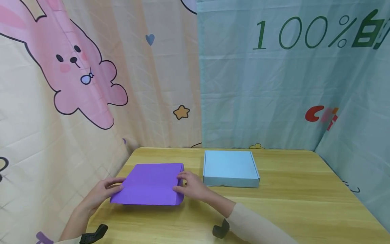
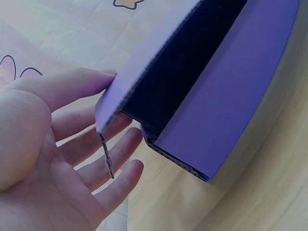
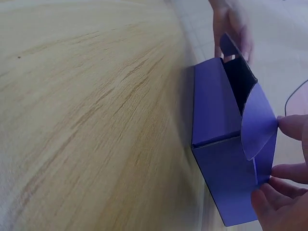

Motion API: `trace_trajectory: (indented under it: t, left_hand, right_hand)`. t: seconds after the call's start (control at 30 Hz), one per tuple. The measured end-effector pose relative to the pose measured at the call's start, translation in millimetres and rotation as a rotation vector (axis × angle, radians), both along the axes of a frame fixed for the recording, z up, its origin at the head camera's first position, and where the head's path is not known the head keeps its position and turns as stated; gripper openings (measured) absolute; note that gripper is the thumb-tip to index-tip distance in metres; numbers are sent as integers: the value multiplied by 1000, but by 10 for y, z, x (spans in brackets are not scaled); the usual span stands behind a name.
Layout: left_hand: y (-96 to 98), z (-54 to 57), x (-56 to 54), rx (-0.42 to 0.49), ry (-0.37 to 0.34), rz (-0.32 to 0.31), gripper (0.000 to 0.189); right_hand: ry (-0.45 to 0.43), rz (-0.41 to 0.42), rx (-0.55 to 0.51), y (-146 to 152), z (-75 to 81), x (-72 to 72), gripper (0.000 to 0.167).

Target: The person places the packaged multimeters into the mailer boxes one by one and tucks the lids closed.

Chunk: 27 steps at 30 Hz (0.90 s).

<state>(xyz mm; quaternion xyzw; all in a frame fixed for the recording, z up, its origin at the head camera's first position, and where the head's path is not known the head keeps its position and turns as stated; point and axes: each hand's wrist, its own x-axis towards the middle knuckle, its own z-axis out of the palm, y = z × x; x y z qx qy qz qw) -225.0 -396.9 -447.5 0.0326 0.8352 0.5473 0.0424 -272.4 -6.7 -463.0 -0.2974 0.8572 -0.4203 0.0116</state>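
Observation:
On the left of the table, a purple cardboard box [image 1: 152,184] has its lid partly raised along the front. Its dark inside shows through the gap in the left wrist view. The left hand [image 1: 102,193] pinches the lid's left front corner, with the thumb on top and the fingers round the side flap [image 2: 108,113]. At the opposite end, the right hand [image 1: 193,185] holds the lid's right side by the fingertips. A rounded side tab [image 3: 257,122] sticks out of the box near those fingers.
A closed light blue box [image 1: 231,166] lies to the right of the purple one. Both stand on a wood-grain table [image 1: 289,203]. Printed curtains [image 1: 164,74] hang behind the table and along its sides.

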Motion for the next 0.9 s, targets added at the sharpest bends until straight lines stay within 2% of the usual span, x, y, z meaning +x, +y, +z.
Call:
trace_trajectory:
  t: [0.23, 0.47, 0.9]
  left_hand:
    - [13, -48, 8, -16, 17, -23, 58]
    - [17, -76, 20, -15, 51, -45, 55]
    - [57, -24, 41, -92, 40, -58, 56]
  right_hand:
    - [68, 23, 54, 13, -28, -5, 58]
    - [64, 18, 100, 9, -31, -14, 59]
    - [130, 73, 249, 10, -8, -96, 60]
